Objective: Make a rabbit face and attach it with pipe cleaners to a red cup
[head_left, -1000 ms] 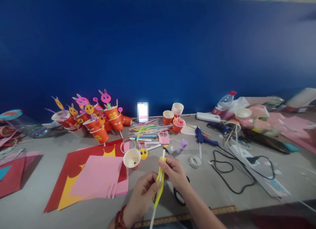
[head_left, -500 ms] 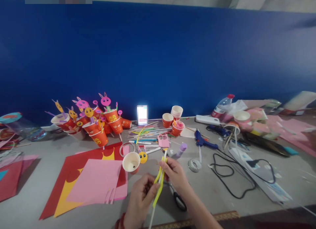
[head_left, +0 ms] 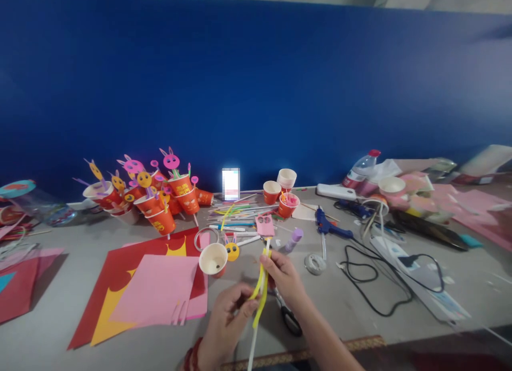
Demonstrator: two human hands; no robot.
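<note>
So you've got the yellow strips (head_left: 260,293) and a white straw (head_left: 256,333) bundled together, running nearly upright, top end far and tipped a bit right, bottom end dropping near toward you. Your right hand (head_left: 282,277) has its fingers pinched on the top of the bundle, and your left hand (head_left: 228,320) pinches it lower down, fingers closed around the middle. Both hands hover over the near edge of the table (head_left: 360,317), so the strips lie between them. Scissors (head_left: 288,320) sit just right of the bundle, a cup (head_left: 214,260) just left and farther.
</note>
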